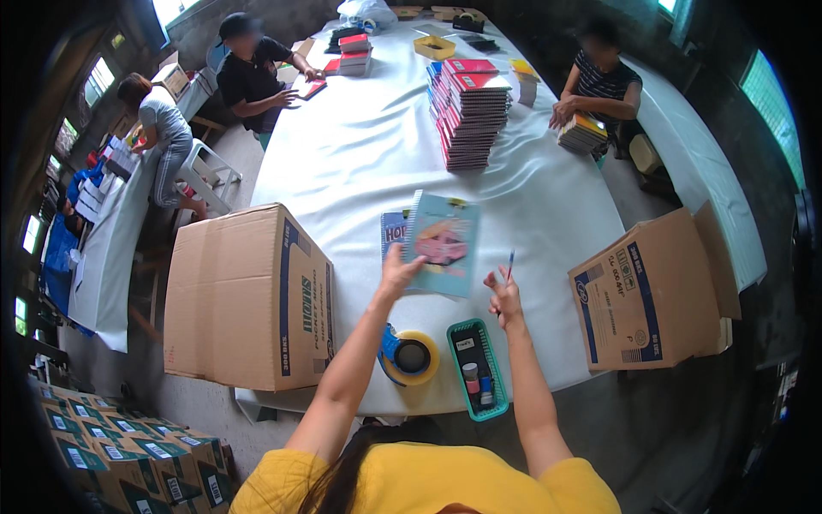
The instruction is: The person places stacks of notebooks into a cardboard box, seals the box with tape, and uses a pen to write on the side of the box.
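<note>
My left hand (399, 272) grips a light-blue spiral notebook (462, 227) by its lower left side, thumb over the cover, which has a pink picture on it. A second spiral notebook (391, 224) with a bluish-purple cover shows partly behind it; whether my hand holds that one too, I cannot tell. To the right of the notebooks, my right hand (506, 301) holds a pen (511, 261), tip end pointing up and away. Between my forearms lie a blue tape dispenser with a yellowish tape roll (431, 360) and a green plastic basket (502, 390) holding small bottles.
Cardboard boxes stand left (224, 295) and right (664, 295) on the white-covered table (342, 163). Farther off rises a tall stack of red spiral notebooks (471, 120). Two people handle notebooks at the table's far sides; another works at a left table. Stacked cartons (141, 454) sit lower left.
</note>
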`<state>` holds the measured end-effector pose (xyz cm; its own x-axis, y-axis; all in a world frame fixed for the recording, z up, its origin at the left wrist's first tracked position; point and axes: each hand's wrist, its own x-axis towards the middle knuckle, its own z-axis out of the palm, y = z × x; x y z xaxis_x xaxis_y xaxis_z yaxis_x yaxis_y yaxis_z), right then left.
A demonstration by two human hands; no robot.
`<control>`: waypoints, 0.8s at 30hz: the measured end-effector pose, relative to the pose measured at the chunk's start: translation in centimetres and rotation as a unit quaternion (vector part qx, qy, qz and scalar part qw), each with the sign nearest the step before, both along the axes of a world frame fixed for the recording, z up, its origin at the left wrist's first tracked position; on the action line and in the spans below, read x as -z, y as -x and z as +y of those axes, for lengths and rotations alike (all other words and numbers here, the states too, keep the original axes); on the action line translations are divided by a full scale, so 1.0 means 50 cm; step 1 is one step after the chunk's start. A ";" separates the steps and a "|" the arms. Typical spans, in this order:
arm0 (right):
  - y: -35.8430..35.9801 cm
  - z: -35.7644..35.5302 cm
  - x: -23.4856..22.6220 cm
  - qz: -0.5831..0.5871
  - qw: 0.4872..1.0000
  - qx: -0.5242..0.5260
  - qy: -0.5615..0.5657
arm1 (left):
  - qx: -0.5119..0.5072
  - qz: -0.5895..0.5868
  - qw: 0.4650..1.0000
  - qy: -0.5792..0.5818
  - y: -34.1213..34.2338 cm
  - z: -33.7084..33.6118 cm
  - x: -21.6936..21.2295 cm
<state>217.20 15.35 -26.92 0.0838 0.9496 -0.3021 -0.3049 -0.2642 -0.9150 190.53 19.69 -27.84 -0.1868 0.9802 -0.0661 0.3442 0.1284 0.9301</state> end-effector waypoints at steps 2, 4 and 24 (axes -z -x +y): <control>-0.020 0.029 -0.016 0.067 0.997 -0.002 0.038 | 0.093 0.002 0.995 0.025 -0.083 -0.001 -0.015; -0.055 0.048 -0.009 -0.074 0.997 0.019 0.016 | 0.074 0.009 0.994 0.081 -0.116 0.006 -0.027; 0.177 -0.015 -0.238 0.190 0.967 -0.104 -0.134 | -0.005 -0.045 0.999 -0.029 0.059 -0.199 -0.478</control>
<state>208.38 14.62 -15.03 -0.1865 0.9823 -0.0148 -0.5987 -0.1256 -0.7911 187.56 9.73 -3.94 -0.1926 0.9809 -0.0271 0.2570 0.0771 0.9633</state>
